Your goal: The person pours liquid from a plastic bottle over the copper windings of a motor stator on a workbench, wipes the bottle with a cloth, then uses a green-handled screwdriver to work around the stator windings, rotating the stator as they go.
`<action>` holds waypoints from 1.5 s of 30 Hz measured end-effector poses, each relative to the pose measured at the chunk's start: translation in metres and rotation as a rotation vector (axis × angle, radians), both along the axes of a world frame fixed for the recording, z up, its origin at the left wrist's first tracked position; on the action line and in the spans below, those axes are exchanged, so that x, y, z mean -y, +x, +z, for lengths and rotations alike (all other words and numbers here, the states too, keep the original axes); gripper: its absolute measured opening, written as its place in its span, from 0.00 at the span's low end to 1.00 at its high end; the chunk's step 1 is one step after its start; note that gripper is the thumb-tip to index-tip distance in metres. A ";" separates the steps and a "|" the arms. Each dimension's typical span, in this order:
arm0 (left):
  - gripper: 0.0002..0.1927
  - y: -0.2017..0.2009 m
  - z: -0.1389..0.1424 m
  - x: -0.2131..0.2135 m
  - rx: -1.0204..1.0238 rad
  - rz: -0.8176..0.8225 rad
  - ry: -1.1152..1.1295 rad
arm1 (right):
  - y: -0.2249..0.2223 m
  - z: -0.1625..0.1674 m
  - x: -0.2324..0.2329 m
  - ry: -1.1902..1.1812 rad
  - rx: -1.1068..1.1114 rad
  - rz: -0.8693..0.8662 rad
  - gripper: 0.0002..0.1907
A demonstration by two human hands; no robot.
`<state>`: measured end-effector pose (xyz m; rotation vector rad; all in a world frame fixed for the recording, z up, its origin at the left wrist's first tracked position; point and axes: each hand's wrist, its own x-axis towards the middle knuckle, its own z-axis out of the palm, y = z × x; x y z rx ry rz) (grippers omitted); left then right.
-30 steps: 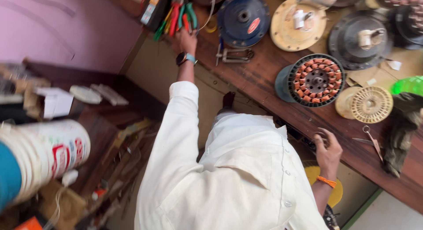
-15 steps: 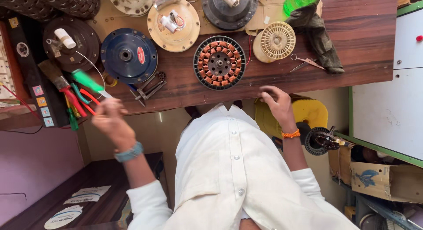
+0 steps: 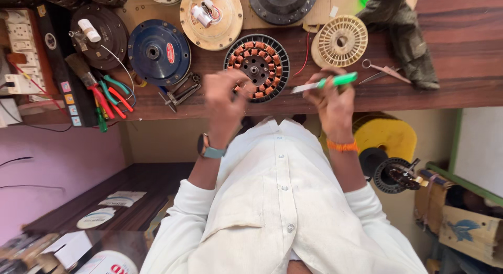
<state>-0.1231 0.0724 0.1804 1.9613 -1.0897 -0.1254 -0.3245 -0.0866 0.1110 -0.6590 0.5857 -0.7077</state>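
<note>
- Right hand point(image 3: 331, 98): fingers gripping green-handled tool point(image 3: 326, 83).
- Left hand point(image 3: 226, 101): fingers loosely curled, holding nothing visible, beside stator point(image 3: 257, 67).
- Stator lies on bench point(image 3: 445, 90).

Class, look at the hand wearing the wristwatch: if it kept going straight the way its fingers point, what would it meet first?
The left hand points toward the bench, so it would probably first meet the round motor core with copper coils, which its fingers already seem to overlap. Depth is unclear from this view.
</note>
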 end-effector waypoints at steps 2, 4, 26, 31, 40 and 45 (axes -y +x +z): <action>0.13 0.016 -0.011 0.004 -0.004 0.151 0.103 | 0.004 -0.016 0.019 0.121 -0.003 -0.180 0.23; 0.19 0.030 -0.023 0.009 -0.273 0.240 0.175 | 0.017 -0.028 0.032 0.126 0.026 -0.199 0.26; 0.61 0.052 -0.068 0.046 -0.892 -0.147 0.068 | 0.029 -0.037 0.046 -0.113 0.018 0.013 0.43; 0.61 0.061 -0.072 0.052 -0.818 -0.225 0.180 | 0.025 -0.028 0.055 -0.239 -0.092 0.064 0.37; 0.59 0.071 -0.072 0.061 -0.629 -0.311 0.287 | 0.025 -0.008 0.049 -0.283 -0.225 0.018 0.33; 0.59 0.072 -0.074 0.060 -0.636 -0.295 0.324 | 0.022 -0.006 0.054 -0.394 -0.232 0.004 0.30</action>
